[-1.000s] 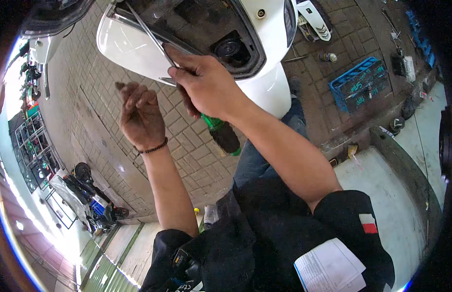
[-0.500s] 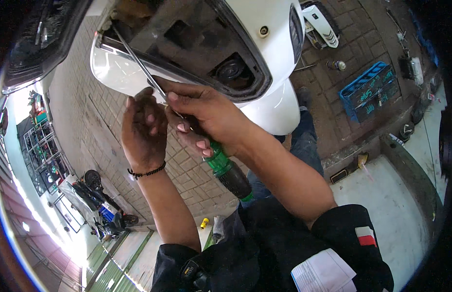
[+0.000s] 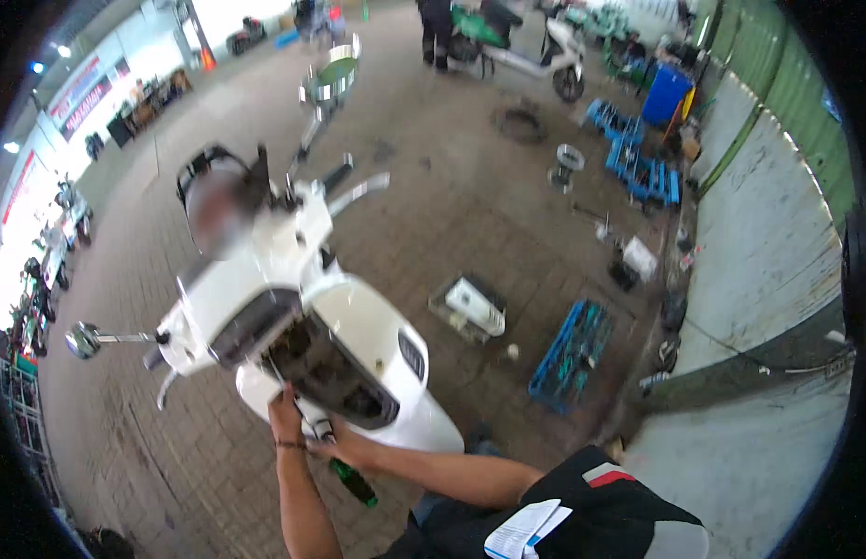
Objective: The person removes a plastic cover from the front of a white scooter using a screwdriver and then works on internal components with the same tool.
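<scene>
A long screwdriver (image 3: 355, 483) with a green and black handle slants up toward the white scooter (image 3: 358, 307). My right hand (image 3: 347, 447) is closed on it near the top of the handle, which sticks out below. My left hand (image 3: 286, 419) is farther up, its fingers bunched at the thin shaft. Both hands are at the lower left edge of the scooter's uncovered dark front cavity (image 3: 330, 363). Where the screwdriver's tip rests is too small to make out.
A blue crate of tools (image 3: 571, 359) and a white part on a tray (image 3: 475, 306) lie on the brick floor to the right. Blue toolboxes (image 3: 642, 172) stand farther back. The scooter's mirror (image 3: 81, 340) juts out left. A person (image 3: 436, 33) stands far off near another scooter.
The view has lifted and drawn back, so the whole scooter front and workshop show. Both hands stay at the cavity's lower edge with the screwdriver; my left fingers now look closer together at the shaft.
</scene>
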A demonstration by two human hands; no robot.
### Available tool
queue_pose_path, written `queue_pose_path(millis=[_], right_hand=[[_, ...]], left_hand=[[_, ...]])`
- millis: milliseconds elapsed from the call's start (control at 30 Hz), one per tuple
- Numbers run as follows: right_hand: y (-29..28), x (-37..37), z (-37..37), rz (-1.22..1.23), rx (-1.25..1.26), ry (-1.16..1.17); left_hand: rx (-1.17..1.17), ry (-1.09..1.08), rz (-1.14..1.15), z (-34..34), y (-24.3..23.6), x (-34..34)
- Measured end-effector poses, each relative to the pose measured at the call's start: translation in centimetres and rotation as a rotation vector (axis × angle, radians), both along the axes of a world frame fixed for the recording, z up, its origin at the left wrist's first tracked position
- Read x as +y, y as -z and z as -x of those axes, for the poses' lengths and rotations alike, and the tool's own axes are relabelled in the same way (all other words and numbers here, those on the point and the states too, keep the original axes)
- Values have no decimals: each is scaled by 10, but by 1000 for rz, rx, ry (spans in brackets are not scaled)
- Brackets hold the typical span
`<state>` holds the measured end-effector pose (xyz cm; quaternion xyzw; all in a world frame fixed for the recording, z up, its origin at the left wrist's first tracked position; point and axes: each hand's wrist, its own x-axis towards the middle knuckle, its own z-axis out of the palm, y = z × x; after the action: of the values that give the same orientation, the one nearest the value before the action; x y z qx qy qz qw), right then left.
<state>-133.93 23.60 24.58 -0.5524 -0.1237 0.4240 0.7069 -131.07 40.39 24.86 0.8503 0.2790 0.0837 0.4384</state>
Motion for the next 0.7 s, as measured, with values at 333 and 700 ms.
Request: queue_pose_path(millis=[333,700], right_hand=[[-9,-41,22,-87,428,-114],[-38,-47,46,266,-50,231]], left_hand=[[-124,-212,553,-17,5,-19],[-122,54,785,-13,19,5]])
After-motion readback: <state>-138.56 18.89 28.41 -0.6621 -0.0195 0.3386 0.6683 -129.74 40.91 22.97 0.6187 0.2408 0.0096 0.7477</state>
